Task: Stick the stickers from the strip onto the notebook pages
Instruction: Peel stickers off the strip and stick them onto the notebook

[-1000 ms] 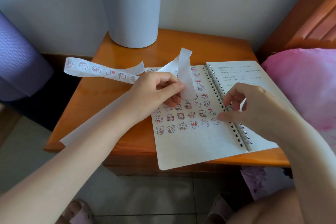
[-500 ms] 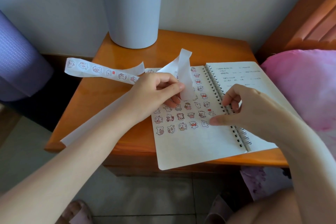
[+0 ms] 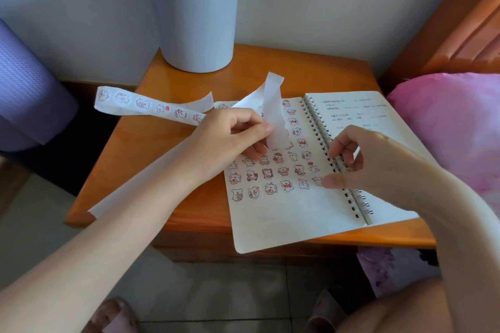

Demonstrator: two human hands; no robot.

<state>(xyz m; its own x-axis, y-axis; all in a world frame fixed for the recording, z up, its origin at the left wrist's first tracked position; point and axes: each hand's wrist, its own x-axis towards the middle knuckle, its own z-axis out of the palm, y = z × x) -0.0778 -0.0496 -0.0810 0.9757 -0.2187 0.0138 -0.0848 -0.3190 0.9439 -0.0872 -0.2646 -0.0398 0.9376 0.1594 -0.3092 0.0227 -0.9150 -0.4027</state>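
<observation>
The spiral-bound notebook (image 3: 284, 219) lies open on the glossy orange-brown wooden worktop (image 3: 151, 159), its near corner hanging past the front edge. Its left page carries rows of small cartoon bear stickers, some with red hearts or scarves. The right page (image 3: 357, 108) has a few lines of faint handwriting, too small to read. A metal wire coil (image 3: 316, 121) joins the pages.

The left hand (image 3: 230, 138) pinches the strip (image 3: 151, 105) between thumb and fingertips above the left page. The strip is thin white paper. Its printed end, with round bear stickers, sticks out to the left over the worktop edge. A blank length curls up beside the hand, and what seems to be another blank length runs under the forearm.

The right hand (image 3: 373, 165) presses its thumb tip on one sticker (image 3: 317, 180) near the coil, with the other fingers curled over the binding.

A smooth grey bin (image 3: 194, 21) with tapered sides stands at the back of the worktop. Pink fabric (image 3: 446, 121) lies to the right, and a dimpled purple roll (image 3: 24, 94) to the left.
</observation>
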